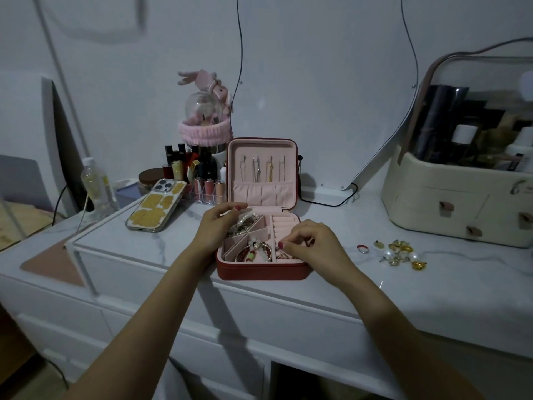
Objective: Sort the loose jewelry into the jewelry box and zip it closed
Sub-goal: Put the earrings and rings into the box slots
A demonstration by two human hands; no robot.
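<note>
The red jewelry box point(259, 272) lies open on the white dresser, its pink lid point(261, 168) upright with several necklaces hanging inside. Bracelets point(253, 252) fill its left compartments. My left hand point(219, 226) rests on the box's left side, fingers curled over the back-left compartment. Over the ring rolls at the front right, my right hand point(311, 245) has its fingertips pinched together; what they hold is too small to tell. To the right of the box lie a red ring point(362, 248) and a heap of gold and pearl earrings point(401, 254).
A phone point(157, 204) lies face down left of the box, with lipsticks and bottles point(193, 174) behind it. A cream cosmetics case point(461, 197) stands at the back right. A black cable point(331, 202) runs behind the box.
</note>
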